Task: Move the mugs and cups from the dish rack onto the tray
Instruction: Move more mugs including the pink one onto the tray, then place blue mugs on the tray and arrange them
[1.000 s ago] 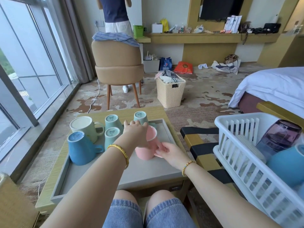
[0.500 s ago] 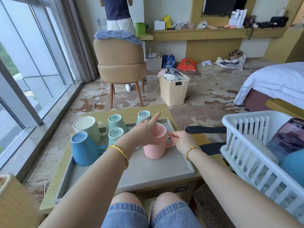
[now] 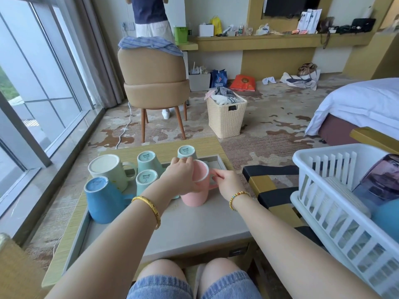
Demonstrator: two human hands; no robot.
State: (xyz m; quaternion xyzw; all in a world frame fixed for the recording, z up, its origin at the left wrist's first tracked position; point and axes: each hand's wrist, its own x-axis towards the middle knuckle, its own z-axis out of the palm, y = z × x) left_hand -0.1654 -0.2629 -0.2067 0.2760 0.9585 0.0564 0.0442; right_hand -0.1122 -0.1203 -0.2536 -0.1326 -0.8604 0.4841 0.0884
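Now both hands steady the pink mug (image 3: 195,190) upright near the middle of the tray (image 3: 194,231): left hand (image 3: 183,176) wrapped round its side, right hand (image 3: 226,182) pinching the handle, probably to settle it beside the upturned cups without knocking them

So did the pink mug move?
Yes, slightly: the pink mug was tipped a second ago and now stands upright on the tray, still right of the mint cups.

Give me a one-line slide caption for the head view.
Both hands, left hand and right hand, set an upright pink mug on the grey tray beside five upturned cups.
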